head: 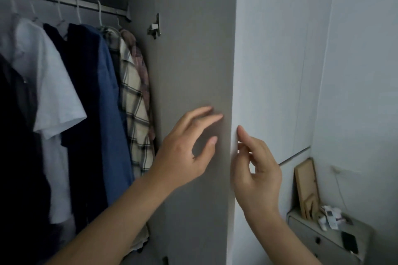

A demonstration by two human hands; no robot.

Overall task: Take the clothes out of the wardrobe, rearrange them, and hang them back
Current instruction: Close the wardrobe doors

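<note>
Both hands were at the open wardrobe door (193, 71), neither holding a garment. Left hand (187, 146) was spread, fingers straight, fingertips on or just off the door's inner face; contact unclear. Right hand (256, 170) sat at the door's free edge, index finger up along it, other fingers loosely curled beside it. Whether they actually pinched the edge couldn't be told.

Clothes were all left of the door, on white hangers (78, 9) along the rail (64, 2). From the door outward: reddish plaid shirt (140, 58) nearest, cream checked shirt (134, 118) touching it, blue shirt (112, 101), dark navy garment (86, 92), white short-sleeved shirt (49, 75), then a black garment (15, 135) furthest away at the frame edge. Packed tight, fabrics overlapping.

Handling, my read:
- All looked light, soft and limp. No stiffness, nothing fragile.
- Grabbing cloth would likely just stretch it or slide it off the hanger. Better to take the hanger at the hook or neck and lift clear of the rail.
- Plaid shirt nearest the door looked the easiest first pick. Neighbours may drag along since they touch.
- Steadying the hem with the other hand should stop swing.

Right of the door, a small drawer cabinet (318, 241) held a phone (349, 243) and small clutter.
</note>
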